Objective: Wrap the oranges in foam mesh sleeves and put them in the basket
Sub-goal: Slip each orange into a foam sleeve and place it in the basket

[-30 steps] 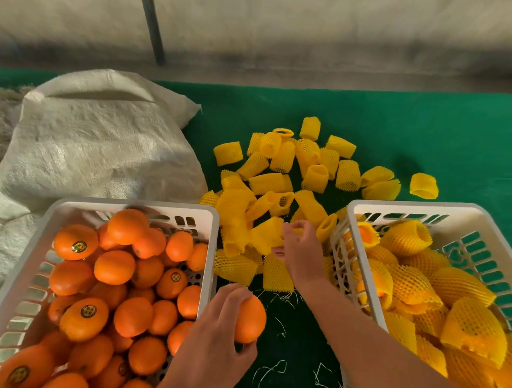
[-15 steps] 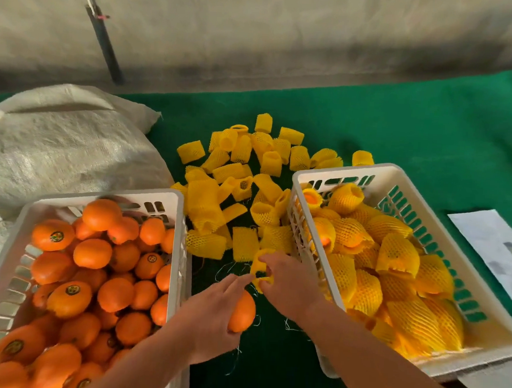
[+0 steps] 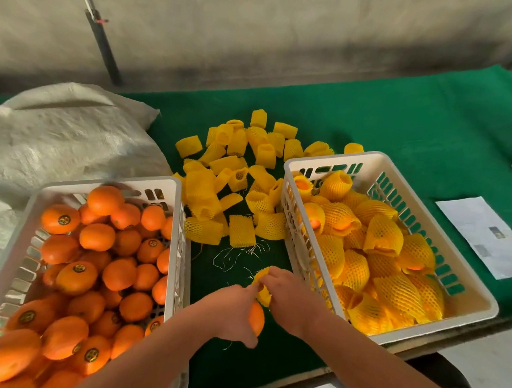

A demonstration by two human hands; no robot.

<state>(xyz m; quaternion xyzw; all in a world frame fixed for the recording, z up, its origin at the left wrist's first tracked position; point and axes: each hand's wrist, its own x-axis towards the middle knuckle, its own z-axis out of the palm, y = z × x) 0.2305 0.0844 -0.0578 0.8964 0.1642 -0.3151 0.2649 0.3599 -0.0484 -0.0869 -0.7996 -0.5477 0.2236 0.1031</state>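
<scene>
Head view: left hand [image 3: 234,312] grips a bare orange [image 3: 256,318] from the side, fingers curled round it, low between the two baskets over the green table cover [image 3: 404,128]. Right hand [image 3: 290,296] pinches a yellow foam mesh sleeve [image 3: 263,285] just above and touching the orange, fingers curled into its rim; whether the mouth is already over the fruit I cannot tell, hands hide it. Left basket [image 3: 176,185] holds the unwrapped oranges [image 3: 92,258], right basket [image 3: 381,160] holds the wrapped oranges [image 3: 381,248], loose sleeves [image 3: 235,174] piled between and behind them. Handling guess: orange is firm, round, smooth-skinned, moderate weight, so it rolls and slips if held loosely; best held round its middle, leaving one end free. Sleeve looks light, soft, stretchy, collapses flat, probably tears if yanked; take it at the open rim with fingers on opposite sides, spread, then pull down over the free end. Wrapped fruit is cushioned and should tolerate a short drop into the right basket. White sack [image 3: 64,138] at left, paper sheet [image 3: 488,234] at right.
</scene>
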